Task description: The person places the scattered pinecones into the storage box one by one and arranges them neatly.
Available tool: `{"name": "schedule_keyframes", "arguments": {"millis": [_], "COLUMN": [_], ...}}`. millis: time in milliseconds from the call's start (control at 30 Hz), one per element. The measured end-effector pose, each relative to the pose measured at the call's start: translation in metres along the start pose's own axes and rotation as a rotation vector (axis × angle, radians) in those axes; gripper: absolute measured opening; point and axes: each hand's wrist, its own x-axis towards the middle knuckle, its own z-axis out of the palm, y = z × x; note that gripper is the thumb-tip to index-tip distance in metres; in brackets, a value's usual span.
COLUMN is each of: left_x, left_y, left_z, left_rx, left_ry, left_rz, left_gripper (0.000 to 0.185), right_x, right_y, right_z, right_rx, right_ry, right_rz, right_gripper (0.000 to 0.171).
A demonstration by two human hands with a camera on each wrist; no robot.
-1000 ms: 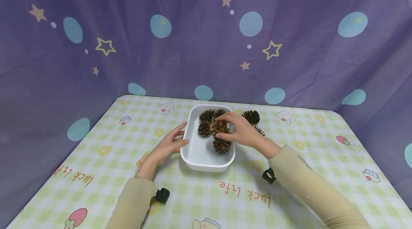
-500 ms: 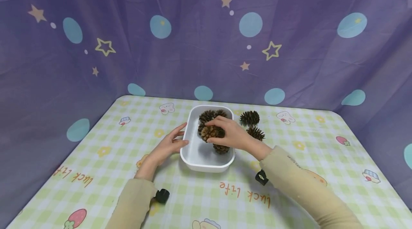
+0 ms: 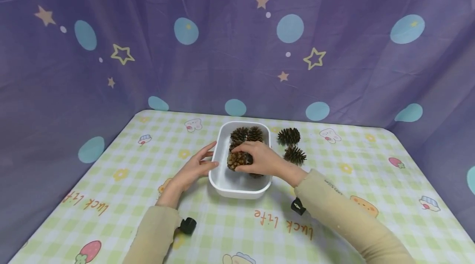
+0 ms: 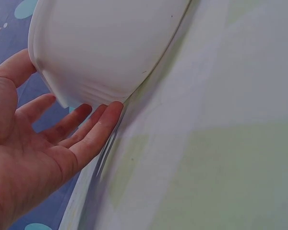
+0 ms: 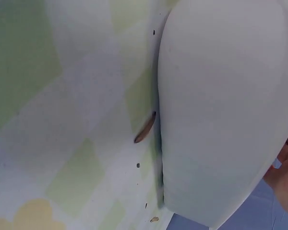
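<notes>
My right hand [image 3: 259, 159] pinches a brown pine cone [image 3: 236, 161] between thumb and fingers, low inside a white rectangular tray [image 3: 230, 192]. Several other pine cones [image 3: 255, 133] lie along the far and right parts of that tray, some partly hidden under the hand. At the tray's left side my left hand [image 3: 194, 168] touches the outer wall with its thumb and fingertips. Seen close in the left wrist view, that hand [image 4: 53, 134] has its fingers spread and only lightly bent against the wall. The right wrist view mostly holds the tray's outer wall [image 5: 225, 105].
Two more pine cones [image 3: 288, 136] sit on the checkered tablecloth [image 3: 371, 152] right of the tray. A thin brown scale [image 5: 145, 128] and small crumbs lie beside the tray wall. A purple patterned curtain [image 3: 230, 49] hangs behind the table.
My right hand has carried its pine cone leftward and nearer to me, lower into the tray. The two cones outside have come into fuller view. My left hand has stayed put.
</notes>
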Motion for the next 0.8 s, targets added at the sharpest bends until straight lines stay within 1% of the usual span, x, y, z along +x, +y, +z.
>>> {"name": "schedule_keyframes", "arguments": {"millis": [133, 300, 433, 567, 700, 800], "left_x": [0.007, 0.008, 0.008, 0.008, 0.008, 0.008], "left_y": [-0.012, -0.012, -0.011, -0.011, -0.012, -0.012], "left_z": [-0.003, -0.002, -0.003, -0.003, -0.003, -0.003], "left_rx": [0.010, 0.009, 0.012, 0.012, 0.010, 0.012], "left_ry": [0.015, 0.005, 0.005, 0.007, 0.015, 0.020], "left_rz": [0.005, 0.014, 0.013, 0.027, 0.016, 0.013], "left_gripper": [0.066, 0.066, 0.067, 0.067, 0.067, 0.067], "right_x": [0.000, 0.000, 0.000, 0.002, 0.003, 0.004], "right_y": [0.001, 0.002, 0.005, 0.006, 0.005, 0.005], "right_z": [0.002, 0.006, 0.009, 0.011, 0.011, 0.011], "right_rx": [0.008, 0.012, 0.016, -0.002, -0.021, -0.029], "right_ry": [-0.027, -0.064, -0.095, -0.087, -0.101, -0.111], "right_rz": [0.017, 0.044, 0.042, 0.025, 0.008, 0.011], "right_gripper": [0.050, 0.050, 0.049, 0.048, 0.048, 0.048]}}
